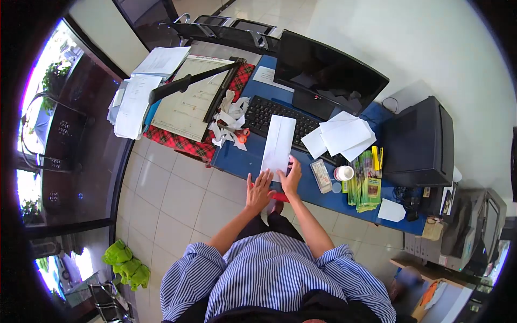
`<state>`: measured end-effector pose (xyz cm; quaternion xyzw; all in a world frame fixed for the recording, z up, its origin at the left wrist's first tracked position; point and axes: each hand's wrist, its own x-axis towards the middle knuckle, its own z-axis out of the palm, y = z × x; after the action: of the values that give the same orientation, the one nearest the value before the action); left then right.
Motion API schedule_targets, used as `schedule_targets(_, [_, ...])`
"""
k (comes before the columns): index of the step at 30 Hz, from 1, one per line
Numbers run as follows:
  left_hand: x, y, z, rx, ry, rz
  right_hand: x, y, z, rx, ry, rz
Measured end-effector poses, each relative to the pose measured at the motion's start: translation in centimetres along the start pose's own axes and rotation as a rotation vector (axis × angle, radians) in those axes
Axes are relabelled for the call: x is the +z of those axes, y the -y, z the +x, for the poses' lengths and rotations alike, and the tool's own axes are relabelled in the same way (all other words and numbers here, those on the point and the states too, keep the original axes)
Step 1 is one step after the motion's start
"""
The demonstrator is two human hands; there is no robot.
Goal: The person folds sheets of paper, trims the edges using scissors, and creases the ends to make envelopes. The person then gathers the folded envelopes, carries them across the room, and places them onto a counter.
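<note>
A long white envelope (279, 141) lies at the front edge of the blue desk (237, 160), its far end over the black keyboard (259, 114). My left hand (260, 189) rests flat on its near left corner, fingers spread. At the near right corner is my right hand (291, 175), fingers bent against the paper, with thumb and forefinger at its edge. Left of the envelope are orange-handled scissors (242, 135) among torn paper scraps (229, 116). White paper pieces (344, 134) overlap to the right of the keyboard.
A monitor (328, 70) stands behind the keyboard, a black computer case (417, 142) to the right. Near it are a white jar (343, 173), a small box (321, 176) and green packets (363, 185). A paper cutter (188, 99) and paper stacks (137, 105) sit left.
</note>
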<state>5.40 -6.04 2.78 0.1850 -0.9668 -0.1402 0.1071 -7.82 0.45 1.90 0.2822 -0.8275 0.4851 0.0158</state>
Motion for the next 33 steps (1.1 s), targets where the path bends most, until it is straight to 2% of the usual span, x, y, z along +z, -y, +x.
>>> schedule_targets(4, [-0.6,-0.9,1.2,-0.061,0.014,0.065,0.1,-0.4,0.6,0.195,0.090,0.158])
schedule_targets(5, [-0.5,-0.7,1.7,-0.057,0.008,0.065,-0.4,0.3,0.8,0.190,0.084,0.158])
schedule_targets(9, [0.1,1.1,5.3,-0.240,-0.083,-0.829,-2.0,4.7,1.0,0.128,0.115,0.358])
schedule_targets(10, [-0.7,1.2,6.1,-0.239,-0.087,-0.826,-2.2,5.6,0.9,0.061,0.137,0.364])
schedule_targets(12, [-4.4,0.7,7.8,-0.428,-0.103,-1.141,-2.0,6.6,0.2,-0.008,0.161,0.374])
schedule_targets(14, [-7.3,0.2,8.8,-0.621,-0.123,-1.454,-2.0,7.2,-0.6,-0.289,0.338,0.158])
schedule_targets(17, [-5.9,3.4,8.1,-0.649,-0.260,-1.502,-3.4,9.1,-0.7,-0.328,0.459,0.271])
schedule_targets(19, [-5.4,5.2,6.8,-0.798,-0.426,-1.461,-3.8,10.1,-0.5,-0.359,0.584,0.384])
schedule_targets(22, [-6.1,8.0,4.1,-0.871,-0.440,-1.459,-3.3,9.1,0.4,-0.296,0.593,0.407])
schedule_targets(24, [-7.1,9.1,2.3,-0.888,-0.445,-1.440,-2.0,8.5,2.4,-0.087,0.509,0.316])
schedule_targets(27, [-8.5,10.2,0.4,-0.946,-0.440,-1.432,2.0,6.4,5.1,-0.196,0.444,0.199])
schedule_targets(29, [-9.6,11.1,0.1,-0.986,-0.421,-1.427,4.9,5.8,6.8,-0.483,0.347,0.020])
schedule_targets(33, [-10.9,12.9,0.5,-1.019,-0.324,-1.362,10.1,5.8,9.5,-0.577,0.409,-0.211])
